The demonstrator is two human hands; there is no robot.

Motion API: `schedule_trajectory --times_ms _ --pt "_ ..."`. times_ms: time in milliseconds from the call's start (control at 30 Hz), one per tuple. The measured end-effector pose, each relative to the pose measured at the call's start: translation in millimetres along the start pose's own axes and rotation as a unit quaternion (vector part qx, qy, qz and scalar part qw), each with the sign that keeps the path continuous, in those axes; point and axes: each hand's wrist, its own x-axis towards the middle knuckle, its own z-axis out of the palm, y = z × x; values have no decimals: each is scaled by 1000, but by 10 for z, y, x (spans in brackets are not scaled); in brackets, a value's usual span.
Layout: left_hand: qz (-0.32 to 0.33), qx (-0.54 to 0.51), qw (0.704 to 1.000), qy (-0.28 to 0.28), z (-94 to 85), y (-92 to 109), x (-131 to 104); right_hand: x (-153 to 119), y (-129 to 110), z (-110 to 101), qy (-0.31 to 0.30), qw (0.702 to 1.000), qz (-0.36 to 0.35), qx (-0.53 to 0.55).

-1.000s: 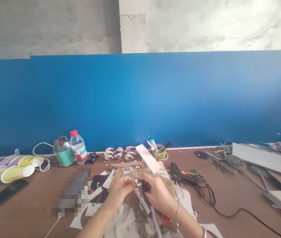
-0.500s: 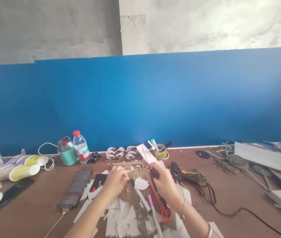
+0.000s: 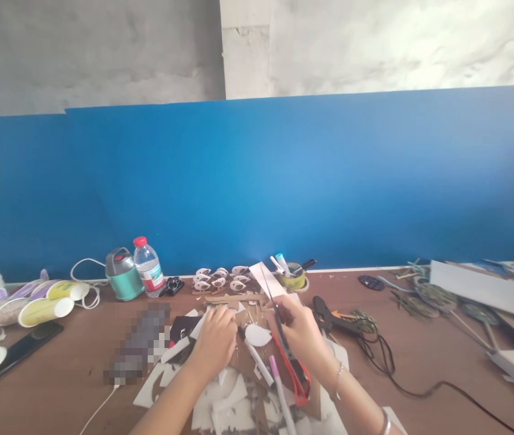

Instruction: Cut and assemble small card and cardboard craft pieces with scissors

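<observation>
From where I'm standing, the two hands are apart, low in the middle of the frame. The right hand is closed around a pair of scissors, whose thin point slants toward the upper left, over a white strip. A red-edged piece lies along their lower part; whether it belongs to them I can't tell. The left hand is curled over the paper scraps, and I can't see whether its fingers pinch anything.

Between the hands, nearer the right one, lies a white oval piece. Just below it are a white marker with a dark end and a pen with a pink cap.

Small white cut-outs sit in rows beyond the left hand, with a yellow-green holder of pens to their right. A black glue gun lies right of the right hand on the brown tabletop.

As for writing, the red-capped bottle at lower left wears a blue, white and red label too blurred to read, and the black card by the left hand shows small white marks I can't make out
</observation>
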Motion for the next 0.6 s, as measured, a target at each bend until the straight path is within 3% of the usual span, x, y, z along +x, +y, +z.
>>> schedule_trajectory --times_ms 200,433,600 --pt "-20 -51 997 49 54 -26 -40 -2 30 -6 1 1000 -3 9" --pt "-130 -154 971 130 245 -161 -7 1 30 -9 4 1000 7 1" --pt "-170 -197 956 136 283 -249 26 11 10 -45 21 1000 -1 -5"
